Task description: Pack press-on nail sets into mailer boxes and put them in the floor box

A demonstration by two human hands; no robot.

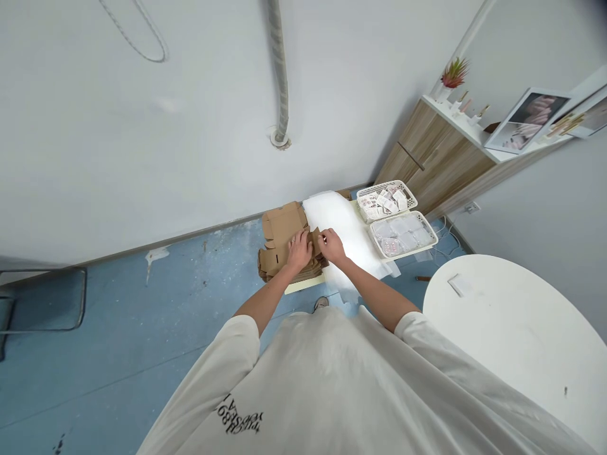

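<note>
A stack of flat brown cardboard box blanks point(284, 226) lies in front of me, its flaps and slots showing. My left hand point(300, 251) rests on the top blank with its fingers stretched out over the board. On the right edge of that blank, my right hand point(332, 245) has its fingers curled round a raised flap point(315, 240). The fingertips of the right hand are partly hidden. Beside the stack, a sheet of white foam-like wrap point(339, 218) covers the work surface and hangs over its front edge.
Two white plastic baskets stand to the right: one with printed packets point(363, 210), one with clear bags point(432, 242). A round white table point(512, 335) is at the right, a wooden cabinet point(427, 151) behind. A black metal frame point(84, 297) stands left on the blue floor.
</note>
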